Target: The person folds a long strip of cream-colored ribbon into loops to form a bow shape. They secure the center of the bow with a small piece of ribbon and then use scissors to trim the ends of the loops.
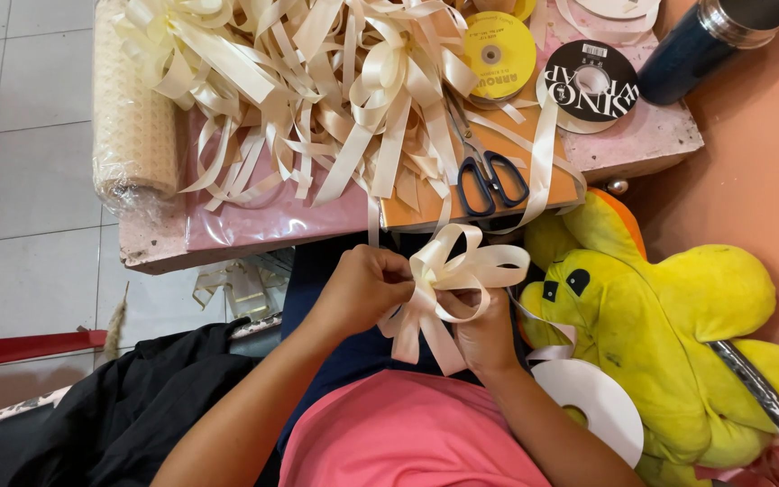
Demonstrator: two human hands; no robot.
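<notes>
Both my hands hold a cream satin ribbon bow (458, 271) over my lap. My left hand (362, 287) pinches the bow's knotted middle from the left side. My right hand (484, 332) grips it from below and behind, with loops fanning out above the fingers and tails hanging down between my hands. A ribbon strand runs from the bow up to the table.
A low pink table (254, 225) carries a heap of finished cream bows (317, 81), black-handled scissors (489, 176), a yellow ribbon spool (499, 50), a black one (590, 86), a mesh roll (132, 117) and a dark flask (705, 41). A yellow plush toy (669, 316) and a white spool (599, 406) lie on the right.
</notes>
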